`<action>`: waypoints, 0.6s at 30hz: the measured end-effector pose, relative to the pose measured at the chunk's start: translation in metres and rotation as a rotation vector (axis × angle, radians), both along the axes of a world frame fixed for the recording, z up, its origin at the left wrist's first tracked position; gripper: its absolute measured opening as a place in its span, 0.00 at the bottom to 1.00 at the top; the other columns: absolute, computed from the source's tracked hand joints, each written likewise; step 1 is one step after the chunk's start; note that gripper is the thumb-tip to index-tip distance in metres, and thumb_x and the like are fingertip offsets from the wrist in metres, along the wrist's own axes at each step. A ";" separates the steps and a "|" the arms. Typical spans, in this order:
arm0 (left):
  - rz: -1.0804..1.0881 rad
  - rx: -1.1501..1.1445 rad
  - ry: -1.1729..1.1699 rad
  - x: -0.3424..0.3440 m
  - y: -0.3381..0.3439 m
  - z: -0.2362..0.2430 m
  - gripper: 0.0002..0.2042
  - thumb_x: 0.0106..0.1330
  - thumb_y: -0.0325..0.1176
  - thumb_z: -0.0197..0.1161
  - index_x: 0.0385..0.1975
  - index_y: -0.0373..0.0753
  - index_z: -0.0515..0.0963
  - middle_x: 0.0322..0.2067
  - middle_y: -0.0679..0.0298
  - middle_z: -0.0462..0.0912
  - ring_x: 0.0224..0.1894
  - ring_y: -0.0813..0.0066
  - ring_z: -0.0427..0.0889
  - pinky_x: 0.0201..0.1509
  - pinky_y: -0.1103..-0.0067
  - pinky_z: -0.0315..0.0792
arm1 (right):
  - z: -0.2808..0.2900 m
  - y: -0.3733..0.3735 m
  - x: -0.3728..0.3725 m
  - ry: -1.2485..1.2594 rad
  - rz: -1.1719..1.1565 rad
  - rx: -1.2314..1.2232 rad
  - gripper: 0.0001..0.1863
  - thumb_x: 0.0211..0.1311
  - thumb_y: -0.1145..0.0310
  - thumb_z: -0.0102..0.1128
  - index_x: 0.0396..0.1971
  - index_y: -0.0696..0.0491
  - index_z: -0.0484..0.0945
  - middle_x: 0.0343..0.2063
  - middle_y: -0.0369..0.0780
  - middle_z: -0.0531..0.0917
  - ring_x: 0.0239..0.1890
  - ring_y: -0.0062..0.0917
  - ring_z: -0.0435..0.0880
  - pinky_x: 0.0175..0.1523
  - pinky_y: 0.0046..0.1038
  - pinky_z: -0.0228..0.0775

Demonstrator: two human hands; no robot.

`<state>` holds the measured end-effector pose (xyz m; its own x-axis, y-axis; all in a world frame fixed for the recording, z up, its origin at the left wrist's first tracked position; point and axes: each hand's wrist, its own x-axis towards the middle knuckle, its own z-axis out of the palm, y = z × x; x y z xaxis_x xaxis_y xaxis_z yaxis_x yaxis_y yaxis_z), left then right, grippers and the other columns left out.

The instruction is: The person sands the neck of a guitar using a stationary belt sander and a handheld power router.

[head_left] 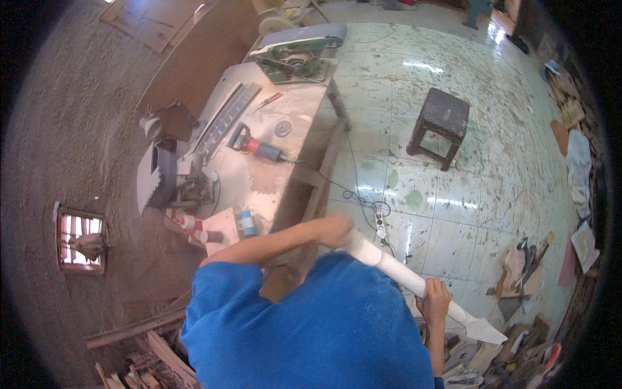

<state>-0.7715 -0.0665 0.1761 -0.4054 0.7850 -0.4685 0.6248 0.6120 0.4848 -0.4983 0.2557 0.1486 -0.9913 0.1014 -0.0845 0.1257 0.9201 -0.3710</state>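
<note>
A long pale shaped piece [402, 272] lies diagonally across my body, with a wider flat lower end. My left hand [334, 230] is closed at its upper end, fingertips partly hidden. My right hand [434, 298] grips it farther down, fingers wrapped round it. A workbench [301, 120] stands to my left, bearing a red-and-black power tool [259, 148], a grey disc [282, 128], a long metal rail [230, 117], a saw [165, 172] and a blue-and-white cylinder [246, 222].
A belt sander [298, 55] sits at the bench's far end. A dark stool [440, 117] stands on the tiled floor [499, 162]. A cord runs to a white power strip [380, 223] beside my hands. Wood scraps [518, 272] line the right side; boards [155, 343] lie lower left.
</note>
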 end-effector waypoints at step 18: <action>0.465 0.060 -0.175 -0.042 -0.046 -0.029 0.20 0.71 0.40 0.53 0.51 0.27 0.72 0.38 0.30 0.81 0.46 0.31 0.81 0.56 0.50 0.73 | 0.056 0.020 -0.204 -0.072 0.431 0.200 0.21 0.40 0.70 0.72 0.37 0.51 0.75 0.33 0.40 0.75 0.40 0.38 0.79 0.39 0.42 0.75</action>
<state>-0.8137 -0.1129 0.1476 -0.6379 0.5680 -0.5201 0.1989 0.7739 0.6012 -0.7023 0.2757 0.2043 -0.9388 -0.2964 -0.1756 -0.2641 0.9465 -0.1856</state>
